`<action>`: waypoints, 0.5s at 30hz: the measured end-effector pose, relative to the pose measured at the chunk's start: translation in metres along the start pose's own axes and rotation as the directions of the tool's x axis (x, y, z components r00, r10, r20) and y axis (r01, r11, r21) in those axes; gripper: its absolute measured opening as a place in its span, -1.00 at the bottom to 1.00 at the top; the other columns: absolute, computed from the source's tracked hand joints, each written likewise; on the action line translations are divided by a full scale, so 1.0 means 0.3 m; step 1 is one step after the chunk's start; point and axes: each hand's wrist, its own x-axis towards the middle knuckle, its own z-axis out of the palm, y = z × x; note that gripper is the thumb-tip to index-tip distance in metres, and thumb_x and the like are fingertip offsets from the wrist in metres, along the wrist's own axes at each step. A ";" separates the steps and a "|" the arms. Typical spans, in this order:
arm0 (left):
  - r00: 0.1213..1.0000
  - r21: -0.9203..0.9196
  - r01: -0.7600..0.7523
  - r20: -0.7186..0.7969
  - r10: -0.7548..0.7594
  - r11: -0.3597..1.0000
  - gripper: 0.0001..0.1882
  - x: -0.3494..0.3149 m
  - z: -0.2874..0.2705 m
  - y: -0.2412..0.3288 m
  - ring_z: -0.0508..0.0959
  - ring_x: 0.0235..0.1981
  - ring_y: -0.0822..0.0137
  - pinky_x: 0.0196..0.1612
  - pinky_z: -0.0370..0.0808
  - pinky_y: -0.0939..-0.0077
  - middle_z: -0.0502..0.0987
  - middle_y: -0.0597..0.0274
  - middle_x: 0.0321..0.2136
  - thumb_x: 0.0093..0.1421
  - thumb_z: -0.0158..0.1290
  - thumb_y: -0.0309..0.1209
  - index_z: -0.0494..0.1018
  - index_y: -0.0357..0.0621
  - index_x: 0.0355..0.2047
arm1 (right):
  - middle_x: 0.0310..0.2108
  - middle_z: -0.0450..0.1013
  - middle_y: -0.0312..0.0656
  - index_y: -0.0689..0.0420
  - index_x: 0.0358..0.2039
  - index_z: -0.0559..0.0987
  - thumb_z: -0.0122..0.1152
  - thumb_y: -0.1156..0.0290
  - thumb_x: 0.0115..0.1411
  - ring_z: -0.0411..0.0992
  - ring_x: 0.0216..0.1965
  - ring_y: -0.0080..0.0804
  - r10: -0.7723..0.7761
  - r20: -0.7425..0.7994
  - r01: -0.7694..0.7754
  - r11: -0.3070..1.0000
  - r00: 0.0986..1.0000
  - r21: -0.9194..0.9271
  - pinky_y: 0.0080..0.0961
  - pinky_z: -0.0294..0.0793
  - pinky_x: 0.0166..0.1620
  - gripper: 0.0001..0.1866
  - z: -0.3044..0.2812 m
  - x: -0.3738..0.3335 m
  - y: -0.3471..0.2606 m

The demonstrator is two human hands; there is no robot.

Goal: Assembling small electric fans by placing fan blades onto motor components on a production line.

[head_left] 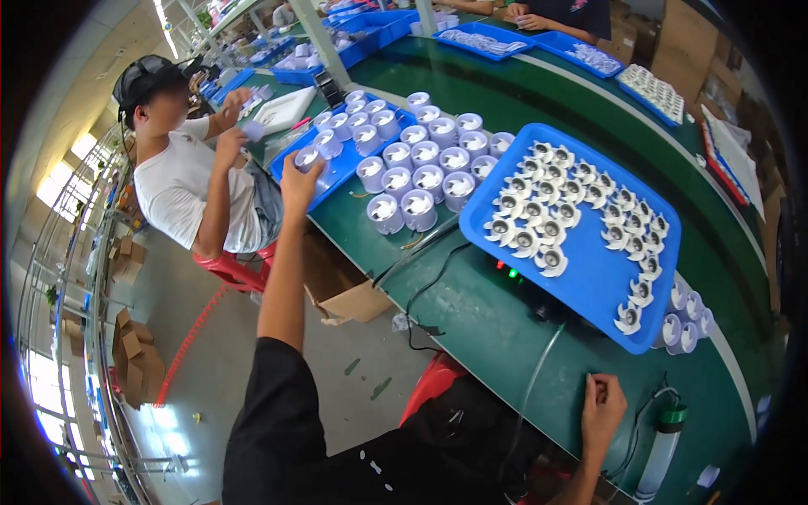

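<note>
Bare, smooth green tabletop [492, 307] gives the right hand [604, 408] an open way leftward, crossed by a translucent hose [544, 355] and, farther left, a thin black cable [410, 307]. Ahead, a large rectangular blue plastic tray [589, 269] blocks the path (a bare lane splits its white impellers [534, 210]). Tightly packed, round pale-lilac cups [427, 178] leave the left hand [300, 187] little room rightward; a seated co-worker's arms [220, 181] crowd its left.

Red stools [225, 268] stand on grey floor [202, 383] between bright windows [50, 383] and green workbench [484, 311].
</note>
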 end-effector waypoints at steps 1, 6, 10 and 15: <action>0.997 0.112 -0.006 0.080 -0.003 0.994 -0.21 0.119 -0.059 -0.141 0.58 0.00 0.04 0.05 0.49 0.26 0.55 -0.17 -0.02 -0.04 0.40 -0.14 0.36 -0.29 0.12 | -0.59 0.37 -0.20 0.27 -0.40 0.53 0.30 0.55 0.16 0.25 -0.61 -0.49 -0.019 0.031 0.018 0.999 0.999 0.036 -0.50 0.24 -0.50 -0.90 0.022 0.008 -0.018; 0.972 0.381 -0.220 0.163 0.169 0.898 0.01 0.257 0.096 -0.255 0.49 0.03 -0.17 0.11 0.42 0.05 0.51 -0.19 0.00 0.03 0.33 -0.11 0.04 -0.12 0.37 | -0.56 0.42 -0.13 0.24 -0.40 0.54 0.31 0.54 0.13 0.33 -0.61 -0.36 -0.049 -0.026 0.049 0.999 0.998 -0.008 -0.43 0.30 -0.49 -0.91 -0.008 0.002 -0.001; 0.961 0.612 -0.197 -0.033 0.274 0.766 -0.15 0.175 0.148 -0.193 0.39 0.16 -0.12 0.19 0.33 -0.02 0.40 -0.13 0.13 0.06 0.28 -0.22 0.18 -0.13 0.32 | -0.50 0.50 -0.13 0.16 -0.38 0.56 0.34 0.48 0.12 0.47 -0.55 -0.23 -0.120 -0.035 0.118 0.992 0.992 -0.041 -0.38 0.43 -0.46 -0.90 -0.020 0.006 -0.004; 0.690 0.318 -0.663 -0.092 0.718 0.677 -0.42 0.097 0.073 -0.027 0.41 0.11 -0.10 0.23 0.26 0.12 0.43 -0.16 0.10 0.16 0.16 -0.45 0.32 -0.30 0.19 | -0.47 0.54 -0.18 0.10 -0.29 0.48 0.35 0.40 0.12 0.54 -0.47 -0.22 -0.132 -0.023 0.132 0.991 0.991 -0.002 -0.33 0.50 -0.41 -0.79 0.002 0.012 0.022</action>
